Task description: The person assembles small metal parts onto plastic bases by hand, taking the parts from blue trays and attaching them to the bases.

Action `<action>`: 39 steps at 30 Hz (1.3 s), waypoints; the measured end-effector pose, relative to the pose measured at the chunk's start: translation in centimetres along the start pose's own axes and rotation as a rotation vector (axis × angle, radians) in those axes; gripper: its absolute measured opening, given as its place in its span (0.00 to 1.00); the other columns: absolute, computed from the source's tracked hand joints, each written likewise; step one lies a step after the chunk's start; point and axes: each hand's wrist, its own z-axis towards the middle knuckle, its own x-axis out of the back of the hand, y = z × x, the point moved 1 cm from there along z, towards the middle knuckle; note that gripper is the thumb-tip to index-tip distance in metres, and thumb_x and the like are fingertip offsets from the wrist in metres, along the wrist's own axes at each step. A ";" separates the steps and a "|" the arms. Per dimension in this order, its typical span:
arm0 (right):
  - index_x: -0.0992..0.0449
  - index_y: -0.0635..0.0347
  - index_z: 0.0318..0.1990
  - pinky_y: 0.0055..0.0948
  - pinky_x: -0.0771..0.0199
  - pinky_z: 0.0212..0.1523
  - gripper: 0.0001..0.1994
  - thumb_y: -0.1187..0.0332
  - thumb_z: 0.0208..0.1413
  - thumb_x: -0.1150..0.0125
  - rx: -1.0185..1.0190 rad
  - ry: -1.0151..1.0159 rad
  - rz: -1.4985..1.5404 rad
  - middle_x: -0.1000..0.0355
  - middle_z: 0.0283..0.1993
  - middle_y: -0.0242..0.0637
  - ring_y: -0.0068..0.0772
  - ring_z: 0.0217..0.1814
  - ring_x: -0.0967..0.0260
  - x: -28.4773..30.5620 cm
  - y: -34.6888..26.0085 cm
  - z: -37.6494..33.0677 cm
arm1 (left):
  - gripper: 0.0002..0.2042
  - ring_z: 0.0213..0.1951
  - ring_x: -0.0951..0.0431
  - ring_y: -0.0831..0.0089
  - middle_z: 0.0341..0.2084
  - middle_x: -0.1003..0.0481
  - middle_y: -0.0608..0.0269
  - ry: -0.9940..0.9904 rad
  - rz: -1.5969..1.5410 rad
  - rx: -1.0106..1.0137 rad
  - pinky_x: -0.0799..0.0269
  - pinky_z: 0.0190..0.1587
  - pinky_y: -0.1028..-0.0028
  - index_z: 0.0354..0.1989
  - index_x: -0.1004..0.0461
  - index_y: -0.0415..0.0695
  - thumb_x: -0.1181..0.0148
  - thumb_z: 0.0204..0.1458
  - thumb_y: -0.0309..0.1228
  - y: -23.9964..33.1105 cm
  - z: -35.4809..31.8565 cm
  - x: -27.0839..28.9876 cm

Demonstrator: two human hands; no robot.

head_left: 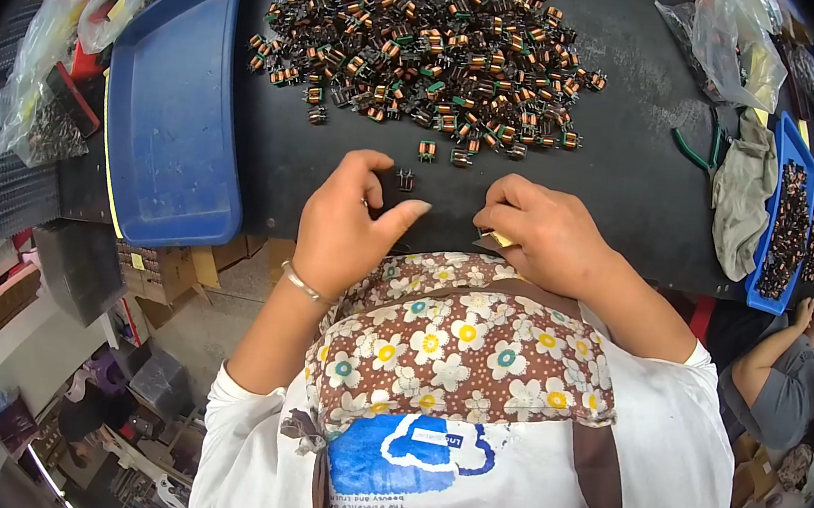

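Note:
A large heap of small copper-wound coils with metal pins lies on the dark table, some with green parts. My left hand is open, its thumb and index finger apart. Right beside those fingers a single coil rests on the tabletop. Close to the table's near edge, my right hand is closed in a pinch around a small yellowish piece with a dark metallic end; the fingers cover most of it. Between the heap and my hands lie a few loose coils.
A blue tray stands at the left. On the right are green-handled pliers, a grey cloth and blue trays of small parts. Plastic bags lie at the far right. Another person sits at the right.

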 end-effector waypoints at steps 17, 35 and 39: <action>0.25 0.61 0.33 0.31 0.30 0.35 0.11 0.77 0.38 0.34 -0.124 0.576 0.116 0.29 0.32 0.38 0.39 0.35 0.30 3.6 2.7 -0.9 | 0.09 0.25 0.27 0.78 0.31 0.28 0.60 -0.652 -1.122 0.421 0.32 0.20 0.84 0.44 0.33 0.38 0.49 0.56 0.25 1.8 0.4 -4.5; 0.29 0.62 0.35 0.30 0.31 0.34 0.12 0.78 0.41 0.36 -0.239 0.406 0.143 0.32 0.33 0.38 0.36 0.34 0.31 2.3 4.5 -2.2 | 0.09 0.25 0.28 0.84 0.31 0.25 0.61 -0.504 -0.814 0.272 0.32 0.24 0.85 0.43 0.29 0.38 0.45 0.53 0.25 2.4 0.4 -5.4; 0.28 0.62 0.34 0.29 0.31 0.33 0.12 0.79 0.40 0.36 -0.141 0.309 0.341 0.31 0.32 0.37 0.36 0.34 0.31 2.1 2.6 -1.8 | 0.08 0.24 0.30 0.85 0.28 0.26 0.65 -0.471 -0.871 0.294 0.34 0.23 0.85 0.41 0.31 0.39 0.45 0.53 0.25 2.0 0.4 -5.4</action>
